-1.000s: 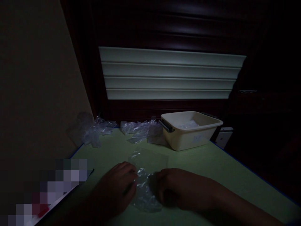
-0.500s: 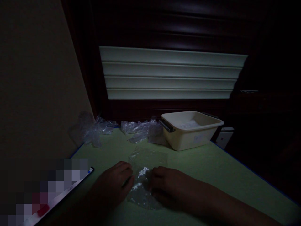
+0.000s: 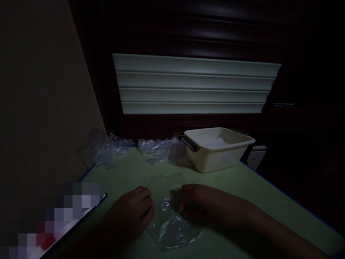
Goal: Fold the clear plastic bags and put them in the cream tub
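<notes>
A clear plastic bag (image 3: 175, 226) lies on the green tabletop (image 3: 126, 172) between my two hands, creased and shiny toward the near side. My left hand (image 3: 132, 212) is at the bag's left edge, thumb and fingers curled together at the plastic. Over the bag's right side is my right hand (image 3: 199, 203), its fingers bent downward; the fingertips are in shadow, and whether they grip the plastic cannot be made out.
A cream bin (image 3: 210, 162) with dark handles holds some clear plastic at the back right. Crumpled plastic bags (image 3: 159, 147) line the back edge and the back left corner. A partly blurred flat device (image 3: 72, 219) lies at the left. A white box (image 3: 256, 158) stands beyond the right edge.
My right hand has moved slightly right and away from me. The bag has shifted and spread, its near part now reaching further right and closer. My left hand has hardly moved.
</notes>
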`<state>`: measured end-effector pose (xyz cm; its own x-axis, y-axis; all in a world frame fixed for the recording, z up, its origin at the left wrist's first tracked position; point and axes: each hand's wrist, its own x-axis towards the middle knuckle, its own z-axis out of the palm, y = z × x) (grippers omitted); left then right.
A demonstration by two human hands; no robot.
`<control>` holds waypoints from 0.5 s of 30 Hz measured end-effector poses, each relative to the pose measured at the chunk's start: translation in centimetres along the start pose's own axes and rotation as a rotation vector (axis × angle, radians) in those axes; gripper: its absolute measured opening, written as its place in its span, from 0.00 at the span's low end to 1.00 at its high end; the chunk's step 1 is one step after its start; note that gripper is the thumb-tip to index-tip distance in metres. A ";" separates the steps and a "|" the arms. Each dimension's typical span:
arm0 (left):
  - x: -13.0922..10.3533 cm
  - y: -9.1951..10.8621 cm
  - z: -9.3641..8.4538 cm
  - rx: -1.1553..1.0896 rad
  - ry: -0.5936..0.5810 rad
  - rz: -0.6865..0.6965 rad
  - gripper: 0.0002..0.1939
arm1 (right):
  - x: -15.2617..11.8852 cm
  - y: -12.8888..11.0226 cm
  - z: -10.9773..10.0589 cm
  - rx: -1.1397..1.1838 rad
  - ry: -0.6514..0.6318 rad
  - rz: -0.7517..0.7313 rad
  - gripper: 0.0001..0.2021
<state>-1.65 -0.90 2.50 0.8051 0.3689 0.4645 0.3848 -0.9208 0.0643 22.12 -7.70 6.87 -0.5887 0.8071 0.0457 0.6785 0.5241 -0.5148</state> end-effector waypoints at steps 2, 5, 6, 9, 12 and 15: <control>0.1 0.2 0.0 0.014 -0.012 0.009 0.11 | 0.0 -0.2 0.1 -0.008 -0.027 -0.005 0.12; 0.1 0.2 -0.1 0.029 -0.008 0.020 0.12 | 0.1 -0.3 0.4 -0.012 -0.035 0.024 0.09; 0.2 0.0 -0.1 0.037 -0.003 0.008 0.12 | 0.1 -0.2 0.5 -0.008 -0.009 0.050 0.07; 0.1 -1.1 -0.1 0.063 0.008 -0.097 0.14 | 0.7 0.8 0.9 -0.034 0.212 0.196 0.06; -0.1 -2.5 0.0 0.061 -0.039 -0.250 0.13 | 1.6 2.8 1.3 -0.104 0.471 0.379 0.10; -0.1 -3.2 0.1 0.046 -0.084 -0.321 0.13 | 2.2 4.7 1.7 -0.135 0.536 0.448 0.14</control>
<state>-2.89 2.05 2.15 0.6728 0.6504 0.3526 0.6436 -0.7496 0.1548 23.23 -3.90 3.11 0.0333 0.9574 0.2868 0.8734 0.1116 -0.4740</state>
